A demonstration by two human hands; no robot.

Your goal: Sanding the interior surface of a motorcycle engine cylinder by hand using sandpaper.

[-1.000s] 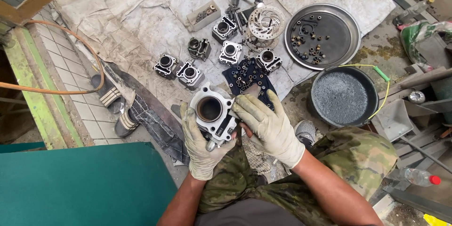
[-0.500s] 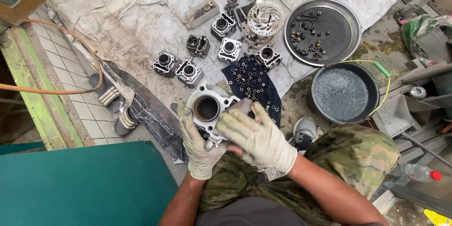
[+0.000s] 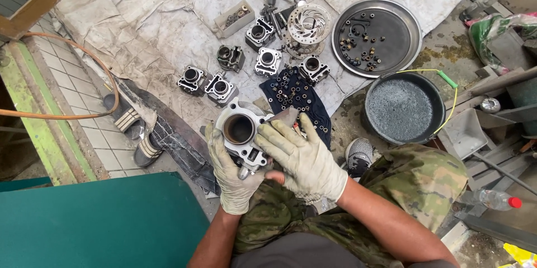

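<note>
Two gloved hands on one engine cylinder (image 3: 241,134): left hand (image 3: 229,176) gripping it from beneath, right hand (image 3: 302,156) open, flat on its side; six similar cylinders (image 3: 221,88) beyond the fingertips lie untouched, work apparently early.

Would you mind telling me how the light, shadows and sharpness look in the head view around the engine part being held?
Head view: soft, even daylight, no hard shadows; the engine cylinder in the left hand and under the right hand is sharp, without motion blur; mild glare on the round metal tray rim and brake disc; straight edges bow slightly near the frame borders.
</note>
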